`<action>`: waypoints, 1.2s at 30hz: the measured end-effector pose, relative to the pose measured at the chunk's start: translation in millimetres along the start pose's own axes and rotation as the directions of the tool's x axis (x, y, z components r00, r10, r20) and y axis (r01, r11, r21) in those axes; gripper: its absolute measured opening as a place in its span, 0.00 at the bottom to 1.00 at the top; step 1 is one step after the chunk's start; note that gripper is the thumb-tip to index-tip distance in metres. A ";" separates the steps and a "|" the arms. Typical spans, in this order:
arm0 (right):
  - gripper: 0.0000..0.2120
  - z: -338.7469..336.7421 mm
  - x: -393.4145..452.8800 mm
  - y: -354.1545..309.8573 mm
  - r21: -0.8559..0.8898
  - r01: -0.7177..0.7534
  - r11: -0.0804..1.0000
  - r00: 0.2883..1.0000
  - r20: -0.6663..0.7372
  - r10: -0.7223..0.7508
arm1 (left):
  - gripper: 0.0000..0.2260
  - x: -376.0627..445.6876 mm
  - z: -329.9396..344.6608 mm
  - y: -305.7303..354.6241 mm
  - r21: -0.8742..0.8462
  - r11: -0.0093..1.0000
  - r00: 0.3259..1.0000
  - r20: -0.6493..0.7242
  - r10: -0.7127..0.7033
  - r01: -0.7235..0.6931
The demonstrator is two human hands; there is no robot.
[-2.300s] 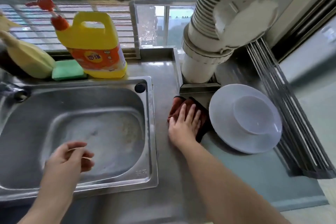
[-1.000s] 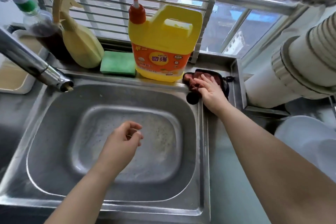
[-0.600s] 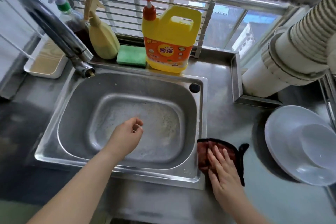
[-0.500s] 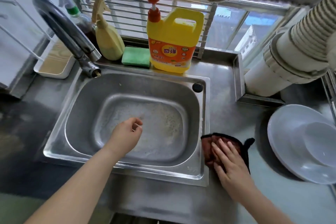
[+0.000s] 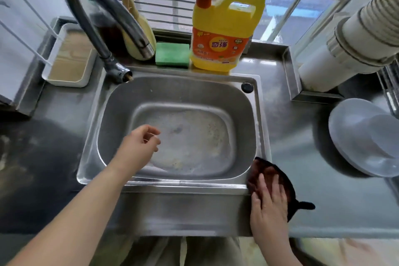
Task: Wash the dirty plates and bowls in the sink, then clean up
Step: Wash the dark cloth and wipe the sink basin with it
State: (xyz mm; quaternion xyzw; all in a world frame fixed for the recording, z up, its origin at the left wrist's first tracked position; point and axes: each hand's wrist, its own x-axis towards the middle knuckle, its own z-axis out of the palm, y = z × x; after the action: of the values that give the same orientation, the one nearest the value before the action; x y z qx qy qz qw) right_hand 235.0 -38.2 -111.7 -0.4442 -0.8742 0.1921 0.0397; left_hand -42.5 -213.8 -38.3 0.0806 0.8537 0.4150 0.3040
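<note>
My right hand (image 5: 268,198) lies flat on the dark red cloth (image 5: 278,177), fingers straight, pressing it down without clenching. Half a second ago the cloth sat on the counter just right of the sink (image 5: 262,127); now I have dragged it onto the sink's front right corner, so it laps over the rim there. Before that it had been up at the sink's back right corner, by the soap jug (image 5: 224,34), so I judge I am wiping round the rim as part of the clean-up. My left hand (image 5: 140,147) still hovers over the middle of the sink, fingers loosely curled, holding nothing. The sink has no dishes in it; the plate (image 5: 345,131) with the bowl (image 5: 386,134) in it sits well right of the sink, looking clean. The front rim seems next.
</note>
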 end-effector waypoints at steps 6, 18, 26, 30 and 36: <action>0.21 51.7 -39.4 -140.6 0.059 0.320 0.946 0.945 0.058 -0.323 | 0.08 -1.9 -72.8 -32.9 -0.046 0.998 0.997 -0.067 0.030 -0.034; 0.22 56.3 -22.1 -182.4 0.153 0.659 0.737 0.660 0.352 -0.663 | 0.10 4.3 -126.7 -59.3 -0.206 0.978 0.989 -0.133 -0.065 0.036; 0.28 115.0 -44.7 -282.5 0.326 0.719 0.614 0.475 0.415 -0.776 | 0.12 9.1 -150.5 -64.8 -0.274 0.961 0.958 -0.262 -0.113 0.038; 0.29 132.3 -21.5 -331.5 0.407 0.507 0.760 0.631 0.425 -0.649 | 0.11 9.7 -164.8 -70.1 -0.268 0.963 0.934 -0.336 -0.125 0.033; 0.31 145.7 95.4 -422.0 0.387 0.239 0.891 0.787 0.460 -0.411 | 0.10 13.9 -166.6 -76.4 -0.246 0.968 0.929 -0.348 -0.127 0.040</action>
State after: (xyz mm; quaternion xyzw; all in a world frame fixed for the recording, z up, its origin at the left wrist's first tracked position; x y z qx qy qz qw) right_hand -178.8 -230.8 -99.2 -0.2024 -0.8736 0.4308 -0.1015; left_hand -142.4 -367.4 -24.0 -0.0704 0.8425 0.5073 0.1669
